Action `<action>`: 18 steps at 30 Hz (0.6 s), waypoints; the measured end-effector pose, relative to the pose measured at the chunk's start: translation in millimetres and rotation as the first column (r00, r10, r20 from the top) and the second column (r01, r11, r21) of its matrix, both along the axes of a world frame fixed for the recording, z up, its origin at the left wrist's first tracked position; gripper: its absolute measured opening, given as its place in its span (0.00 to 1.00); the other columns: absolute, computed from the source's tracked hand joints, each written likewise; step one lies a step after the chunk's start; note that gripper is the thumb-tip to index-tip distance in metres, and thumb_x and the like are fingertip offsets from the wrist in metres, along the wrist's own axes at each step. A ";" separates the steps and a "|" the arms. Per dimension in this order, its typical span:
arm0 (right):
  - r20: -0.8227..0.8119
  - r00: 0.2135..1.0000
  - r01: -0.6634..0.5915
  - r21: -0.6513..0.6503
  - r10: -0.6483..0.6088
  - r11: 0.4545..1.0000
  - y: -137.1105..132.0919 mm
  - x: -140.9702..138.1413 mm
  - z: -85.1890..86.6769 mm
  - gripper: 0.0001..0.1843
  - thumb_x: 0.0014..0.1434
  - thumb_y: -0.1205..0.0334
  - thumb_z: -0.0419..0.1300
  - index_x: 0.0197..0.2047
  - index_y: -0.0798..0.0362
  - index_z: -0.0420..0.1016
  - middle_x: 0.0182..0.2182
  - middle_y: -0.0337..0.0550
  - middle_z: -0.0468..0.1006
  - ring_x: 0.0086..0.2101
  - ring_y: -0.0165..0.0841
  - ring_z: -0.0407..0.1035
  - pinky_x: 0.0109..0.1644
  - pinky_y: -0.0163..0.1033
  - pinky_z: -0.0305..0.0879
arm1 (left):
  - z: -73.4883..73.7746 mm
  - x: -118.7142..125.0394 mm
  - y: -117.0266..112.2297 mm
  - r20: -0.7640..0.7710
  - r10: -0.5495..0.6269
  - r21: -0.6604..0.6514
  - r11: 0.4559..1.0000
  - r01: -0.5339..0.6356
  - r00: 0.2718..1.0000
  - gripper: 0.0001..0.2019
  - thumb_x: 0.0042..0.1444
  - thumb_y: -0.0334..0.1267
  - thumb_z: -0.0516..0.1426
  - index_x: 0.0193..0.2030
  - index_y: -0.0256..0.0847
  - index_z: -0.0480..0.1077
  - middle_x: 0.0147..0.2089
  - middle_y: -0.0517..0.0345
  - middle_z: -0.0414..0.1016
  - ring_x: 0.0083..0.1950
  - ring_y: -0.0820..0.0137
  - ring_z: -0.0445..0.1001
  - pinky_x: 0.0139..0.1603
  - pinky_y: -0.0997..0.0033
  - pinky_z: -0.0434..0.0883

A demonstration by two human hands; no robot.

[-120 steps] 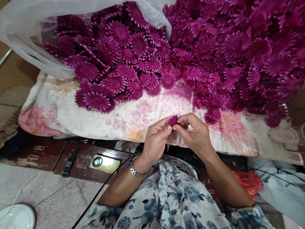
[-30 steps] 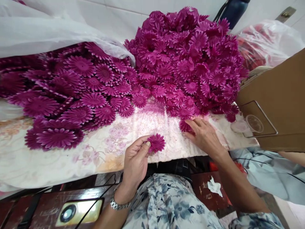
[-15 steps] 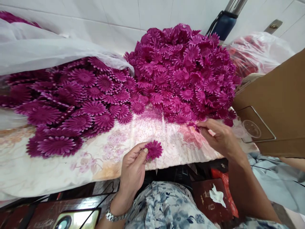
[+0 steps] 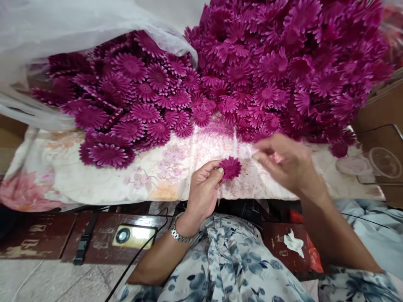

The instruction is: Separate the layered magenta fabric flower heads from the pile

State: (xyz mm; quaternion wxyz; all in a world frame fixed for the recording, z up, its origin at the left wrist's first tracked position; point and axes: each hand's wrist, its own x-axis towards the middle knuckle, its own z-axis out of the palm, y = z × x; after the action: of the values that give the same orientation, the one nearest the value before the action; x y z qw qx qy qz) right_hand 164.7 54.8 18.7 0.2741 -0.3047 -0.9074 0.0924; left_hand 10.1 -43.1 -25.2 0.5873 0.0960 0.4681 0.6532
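Low over the front of the cloth, my left hand (image 4: pixel 204 188) pinches a small magenta artificial flower (image 4: pixel 231 168) at its left edge between thumb and fingers. Just right of that flower is my right hand (image 4: pixel 283 165), raised above the cloth and smeared by motion. Its thumb and forefinger point left with their tips close together; no flower shows at them, and I cannot tell whether they pinch anything. Behind both hands rises a large heap of loose magenta flowers (image 4: pixel 270 67). To the left, stacked larger magenta flower layers (image 4: pixel 145 113) spill out of a white plastic bag (image 4: pixel 103 31).
A floral cloth (image 4: pixel 163 184) covers the table. At the right stands a cardboard box (image 4: pixel 382 113), with a clear round plastic piece (image 4: pixel 384 162) by it. Below the table edge, a phone (image 4: pixel 134 236) lies on a dark red wooden surface (image 4: pixel 34 235), with a thin black cable nearby.
My right hand has left the heap's front edge and come closer to my left hand; the flower piece at its fingertips no longer shows. The left hand still holds its flower. The view has shifted.
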 end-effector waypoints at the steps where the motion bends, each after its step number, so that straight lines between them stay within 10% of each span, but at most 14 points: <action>1: -0.022 0.997 -0.069 -0.070 0.068 0.995 -11.2 -2.9 -5.5 0.05 0.60 0.61 0.58 0.35 0.52 0.71 0.27 0.40 0.74 0.28 0.29 0.68 0.32 0.35 0.64 | -0.3 2.3 0.8 0.000 -0.006 0.005 1.000 0.006 1.000 0.11 0.39 0.37 0.67 0.32 0.39 0.78 0.30 0.59 0.78 0.29 0.77 0.71 0.33 0.77 0.69; 7: -0.142 0.990 -0.049 -0.168 0.025 0.985 -28.5 -12.0 -39.0 0.05 0.59 0.64 0.59 0.33 0.53 0.66 0.26 0.38 0.70 0.28 0.28 0.64 0.31 0.34 0.62 | 1.3 14.9 6.7 -0.007 -0.067 0.064 0.996 0.067 0.998 0.10 0.39 0.38 0.67 0.31 0.38 0.79 0.28 0.57 0.78 0.29 0.75 0.72 0.33 0.76 0.70; 18: -0.166 0.986 -0.058 -0.166 0.030 0.984 -26.2 -4.4 -39.9 0.06 0.62 0.66 0.54 0.32 0.53 0.68 0.25 0.39 0.71 0.28 0.29 0.65 0.32 0.35 0.61 | -5.5 22.9 13.4 0.015 -0.038 0.027 0.999 0.038 0.999 0.11 0.35 0.35 0.68 0.30 0.38 0.80 0.25 0.58 0.78 0.29 0.75 0.73 0.35 0.76 0.70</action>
State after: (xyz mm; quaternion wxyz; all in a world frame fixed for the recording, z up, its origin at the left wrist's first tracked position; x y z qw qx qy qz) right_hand 160.4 28.6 -21.2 0.3181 -0.2981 -0.8774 0.2004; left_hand 32.9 -29.7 -30.6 0.6019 0.1079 0.4529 0.6488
